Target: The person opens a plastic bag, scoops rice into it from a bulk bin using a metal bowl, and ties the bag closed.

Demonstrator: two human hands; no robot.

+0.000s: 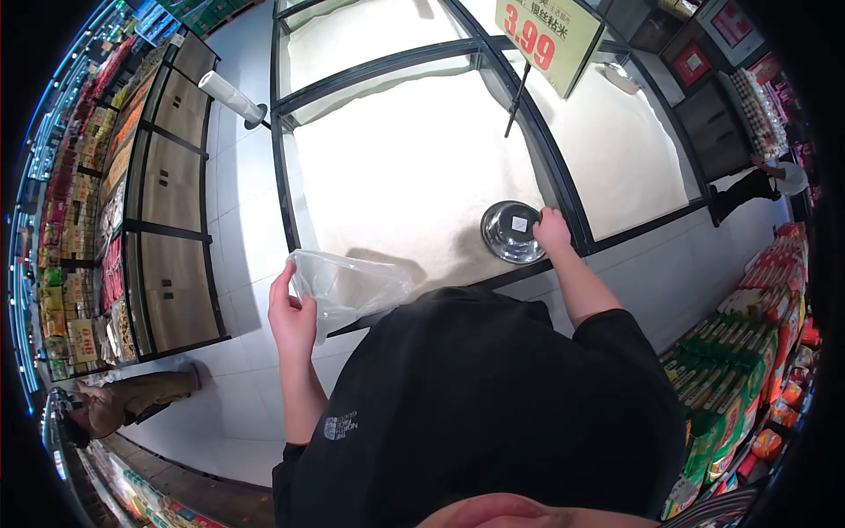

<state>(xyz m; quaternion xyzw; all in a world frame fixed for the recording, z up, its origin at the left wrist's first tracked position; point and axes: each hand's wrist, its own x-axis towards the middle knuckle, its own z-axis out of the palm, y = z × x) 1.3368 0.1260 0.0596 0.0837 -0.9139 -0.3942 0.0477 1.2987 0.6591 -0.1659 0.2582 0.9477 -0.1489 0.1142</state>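
My left hand pinches the edge of a clear plastic bag, which hangs partly over the near left corner of a black-framed bin. White rice fills this bin. At its near right corner, my right hand grips the rim of a shiny metal bowl. A small white label shows in the middle of the bowl. I cannot tell whether the bowl has rice under or in it.
A price sign reading 3.99 stands on a thin post between bins. A plastic bag roll is mounted on the left frame. Shelves of packets line the left, green packages the right. One person is at lower left, another at right.
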